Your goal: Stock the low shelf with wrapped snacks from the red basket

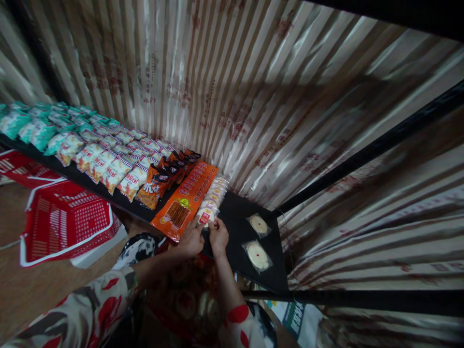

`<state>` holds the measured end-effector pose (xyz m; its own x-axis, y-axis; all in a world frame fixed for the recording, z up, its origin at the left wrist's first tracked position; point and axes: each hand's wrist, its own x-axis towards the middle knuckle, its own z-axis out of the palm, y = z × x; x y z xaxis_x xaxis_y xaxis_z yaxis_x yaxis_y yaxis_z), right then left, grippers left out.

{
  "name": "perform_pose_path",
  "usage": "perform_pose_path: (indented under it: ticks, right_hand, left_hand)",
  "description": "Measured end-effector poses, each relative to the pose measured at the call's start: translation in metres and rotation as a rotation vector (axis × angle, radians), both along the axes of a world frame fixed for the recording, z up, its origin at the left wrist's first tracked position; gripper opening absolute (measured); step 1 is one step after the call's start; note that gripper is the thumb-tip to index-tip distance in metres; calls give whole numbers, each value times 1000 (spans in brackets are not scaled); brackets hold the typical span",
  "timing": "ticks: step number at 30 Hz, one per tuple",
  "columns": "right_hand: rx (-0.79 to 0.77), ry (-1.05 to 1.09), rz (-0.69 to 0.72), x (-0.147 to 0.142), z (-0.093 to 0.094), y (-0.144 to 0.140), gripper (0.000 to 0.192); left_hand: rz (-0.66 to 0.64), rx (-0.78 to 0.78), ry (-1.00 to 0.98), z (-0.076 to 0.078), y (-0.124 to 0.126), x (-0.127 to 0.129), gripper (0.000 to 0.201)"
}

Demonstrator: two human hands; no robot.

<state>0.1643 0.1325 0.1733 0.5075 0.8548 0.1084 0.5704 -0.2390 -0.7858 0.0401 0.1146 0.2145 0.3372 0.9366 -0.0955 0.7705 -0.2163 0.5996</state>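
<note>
Both my hands meet at the front end of a row of small clear-wrapped round cakes [213, 197] lying on a black shelf [237, 220]. My left hand [191, 239] and my right hand [218, 235] pinch the front packet [206, 215] of that row between their fingertips. A long orange snack pack [185, 199] lies just left of the row, under my left fingers. Two single wrapped round cakes, one farther back [258, 224] and one nearer [257, 255], lie apart on the shelf to the right of my hands.
Several rows of snack bags [108, 162] fill the shelf to the left, with teal bags [25, 126] at the far end. Red shopping baskets [67, 220] stand on the floor at left. Striped foil sheeting [253, 87] backs the shelf. A black frame bar [362, 296] runs at right.
</note>
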Motion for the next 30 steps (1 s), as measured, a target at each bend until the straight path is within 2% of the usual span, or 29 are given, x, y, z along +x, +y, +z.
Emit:
perform_pose_path:
  ticks: [12,19,30]
  right_hand:
    - [4,52,12,1,2,10,41]
    - [42,68,9,0,10,13,41]
    - [13,180,9,1,7,17,37]
  left_hand:
    - [-14,46,-4,-12,10,4,58]
    - [-3,56,-28,-13,12,7,59]
    - [-23,75,-5,-11,13,10,58]
